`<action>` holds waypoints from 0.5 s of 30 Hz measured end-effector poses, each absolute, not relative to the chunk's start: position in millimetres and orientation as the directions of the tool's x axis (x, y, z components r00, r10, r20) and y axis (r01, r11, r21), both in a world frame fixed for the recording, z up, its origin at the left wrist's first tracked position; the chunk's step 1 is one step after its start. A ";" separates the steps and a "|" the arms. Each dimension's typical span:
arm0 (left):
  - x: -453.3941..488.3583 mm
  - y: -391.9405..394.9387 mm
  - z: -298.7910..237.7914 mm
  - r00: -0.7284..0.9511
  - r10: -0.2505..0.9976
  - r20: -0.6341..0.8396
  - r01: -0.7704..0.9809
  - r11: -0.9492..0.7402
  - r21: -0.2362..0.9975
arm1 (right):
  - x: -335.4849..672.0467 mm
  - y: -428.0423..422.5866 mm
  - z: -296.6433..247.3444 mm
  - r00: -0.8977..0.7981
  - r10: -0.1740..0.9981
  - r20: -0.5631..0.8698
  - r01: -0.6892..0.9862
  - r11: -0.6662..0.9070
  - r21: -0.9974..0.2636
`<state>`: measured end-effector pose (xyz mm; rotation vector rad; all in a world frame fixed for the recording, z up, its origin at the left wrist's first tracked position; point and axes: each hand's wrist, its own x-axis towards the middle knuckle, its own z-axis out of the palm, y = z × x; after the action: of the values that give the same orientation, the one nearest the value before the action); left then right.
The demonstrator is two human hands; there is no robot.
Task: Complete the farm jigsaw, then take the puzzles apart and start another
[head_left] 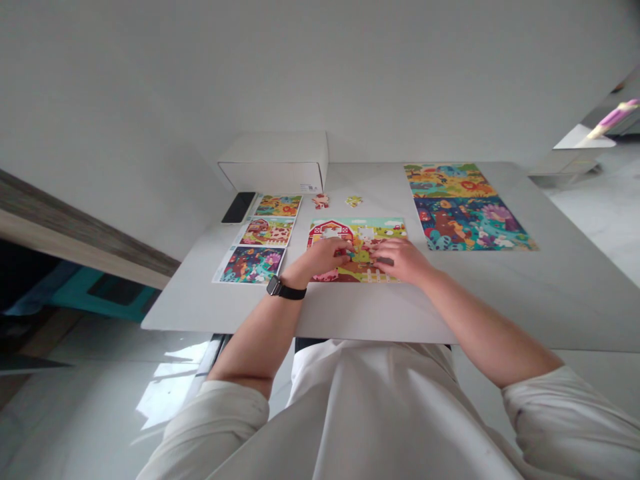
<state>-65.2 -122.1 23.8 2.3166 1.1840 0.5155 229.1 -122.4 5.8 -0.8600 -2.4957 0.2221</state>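
Observation:
A farm jigsaw puzzle [390,230] with a red barn lies on the table in front of me, with two pale gaps showing in its upper half. My left hand [327,257], a black watch on its wrist, rests over the puzzle's left-middle part with bent fingers and a space between thumb and forefinger. From the right, my right hand [403,259] reaches over the middle, fingertips at the puzzle surface and slightly apart. No piece can be made out in either hand. Beyond the puzzle lie a loose reddish puzzle piece [321,201] and a yellow-green puzzle piece [354,201].
Left of the puzzle is a sheet with three small pictures [266,231], with a phone [239,207] beside it. A white box [273,175] stands behind them against the wall. Two joined animal puzzles [465,210] lie at the right on the white table [360,310].

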 end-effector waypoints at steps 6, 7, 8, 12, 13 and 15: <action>-66.6 -122.7 25.9 0.619 0.784 0.044 0.642 -0.538 0.545 | 227.8 -122.5 4.7 -0.681 0.624 0.384 0.546 0.782 -0.301; -66.3 -122.6 26.1 0.629 0.777 0.037 0.640 -0.544 0.542 | 227.6 -122.7 4.7 -0.679 0.628 0.380 0.551 0.778 -0.302; -66.1 -122.3 26.0 0.638 0.770 0.030 0.638 -0.550 0.539 | 227.4 -123.0 4.6 -0.678 0.631 0.376 0.555 0.775 -0.302; -65.8 -120.5 23.0 0.658 0.753 0.018 0.637 -0.570 0.519 | 227.7 -123.4 3.2 -0.680 0.638 0.361 0.566 0.770 -0.295; -65.9 -120.2 22.1 0.659 0.752 0.017 0.638 -0.572 0.515 | 228.0 -123.4 2.7 -0.681 0.639 0.359 0.568 0.770 -0.292; -66.2 -120.2 21.0 0.660 0.751 0.016 0.638 -0.572 0.516 | 228.4 -123.6 1.8 -0.681 0.638 0.360 0.566 0.770 -0.293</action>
<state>-66.2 -120.2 21.0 2.4037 1.0810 0.3218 228.4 -123.6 1.8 -0.9085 -2.5184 0.2176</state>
